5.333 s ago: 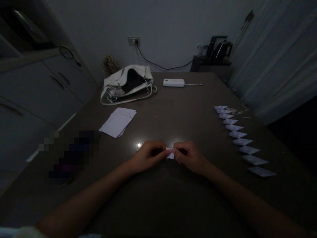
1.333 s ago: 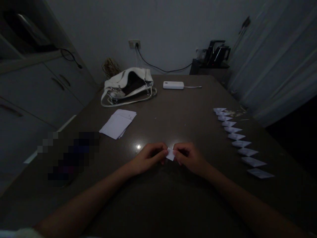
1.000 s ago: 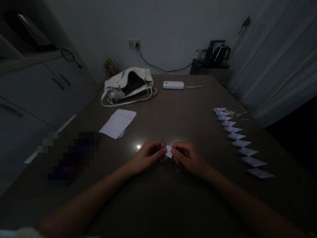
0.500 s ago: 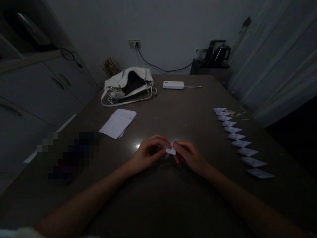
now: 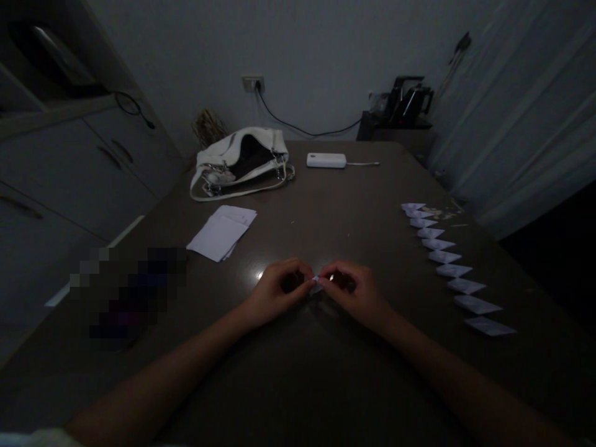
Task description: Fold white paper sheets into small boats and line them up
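A small folded piece of white paper point(image 5: 316, 284) is pinched between both hands above the middle of the table. My left hand point(image 5: 280, 287) grips its left side with thumb and forefinger. From the other side, my right hand point(image 5: 354, 290) holds it between thumb and fingers, the two hands' fingertips almost meeting. Most of the paper is covered by the fingers. Off to the right, a slanting row of several folded white paper pieces point(image 5: 454, 270) lies on the table. A stack of white paper sheets point(image 5: 218, 234) rests beyond my left hand.
A white handbag point(image 5: 239, 162) lies open at the table's back left. Near the back edge is a white power bank point(image 5: 326, 160) with a short cable. A blurred dark patch point(image 5: 139, 298) covers the left side. Dark kettles point(image 5: 412, 102) stand behind the table at right.
My right hand has shifted slightly left and its fingers have closed in on the paper. Less of the paper shows now. My left hand has curled a little more.
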{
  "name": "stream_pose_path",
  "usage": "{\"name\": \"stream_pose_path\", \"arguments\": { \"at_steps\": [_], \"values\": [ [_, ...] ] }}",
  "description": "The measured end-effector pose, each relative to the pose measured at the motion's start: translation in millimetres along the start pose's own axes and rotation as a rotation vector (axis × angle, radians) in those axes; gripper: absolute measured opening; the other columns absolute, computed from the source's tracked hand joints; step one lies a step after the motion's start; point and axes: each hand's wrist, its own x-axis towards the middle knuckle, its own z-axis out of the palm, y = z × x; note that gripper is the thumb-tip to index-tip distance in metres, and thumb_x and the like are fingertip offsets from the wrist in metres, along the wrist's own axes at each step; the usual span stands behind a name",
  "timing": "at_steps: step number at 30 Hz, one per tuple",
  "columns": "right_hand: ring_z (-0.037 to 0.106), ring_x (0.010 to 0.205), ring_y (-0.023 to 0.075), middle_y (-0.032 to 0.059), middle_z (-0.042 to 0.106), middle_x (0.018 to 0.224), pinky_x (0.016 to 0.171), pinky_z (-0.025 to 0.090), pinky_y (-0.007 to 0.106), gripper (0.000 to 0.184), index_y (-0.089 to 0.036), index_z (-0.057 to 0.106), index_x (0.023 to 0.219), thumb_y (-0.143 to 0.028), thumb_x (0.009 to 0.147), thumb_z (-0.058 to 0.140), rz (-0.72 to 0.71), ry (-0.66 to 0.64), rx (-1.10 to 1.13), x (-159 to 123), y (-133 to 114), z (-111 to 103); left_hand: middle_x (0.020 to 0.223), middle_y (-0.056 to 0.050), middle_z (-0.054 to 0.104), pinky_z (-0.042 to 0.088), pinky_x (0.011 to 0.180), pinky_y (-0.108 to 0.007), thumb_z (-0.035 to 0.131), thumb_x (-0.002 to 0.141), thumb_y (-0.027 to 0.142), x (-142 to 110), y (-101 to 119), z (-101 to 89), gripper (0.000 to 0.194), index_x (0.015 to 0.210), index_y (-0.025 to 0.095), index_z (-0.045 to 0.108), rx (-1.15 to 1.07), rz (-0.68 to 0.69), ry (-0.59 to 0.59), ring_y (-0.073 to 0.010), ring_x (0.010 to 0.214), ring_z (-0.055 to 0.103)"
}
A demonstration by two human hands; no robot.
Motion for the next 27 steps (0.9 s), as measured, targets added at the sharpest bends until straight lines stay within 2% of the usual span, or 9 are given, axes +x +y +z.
{"name": "stream_pose_path", "arguments": {
  "at_steps": [5,27],
  "values": [
    [0.046,0.051,0.0081,-0.0018,0.056,0.062,0.047,0.034,0.020,0.004,-0.016,0.063,0.077,-0.019,0.078,0.060,-0.037,-0.008,-0.041,-0.2,0.3,0.8,0.073,-0.002,0.058,0.039,0.057,-0.020,0.057,0.085,0.030,0.1,2.2,-0.3,0.017,0.087,0.013,0.060,-0.005,-0.036,-0.010,-0.0100,0.063,0.051],
    [0.048,0.055,0.0091,-0.0003,0.055,0.067,0.051,0.036,0.021,0.004,-0.016,0.061,0.074,-0.015,0.077,0.059,-0.109,-0.039,-0.075,-0.3,-1.2,1.1,0.068,0.000,0.056,0.037,0.054,-0.018,0.057,0.082,0.023,0.7,3.0,0.2,0.012,0.082,0.012,0.059,0.024,-0.004,-0.008,-0.0087,0.059,0.048]
  ]
}}
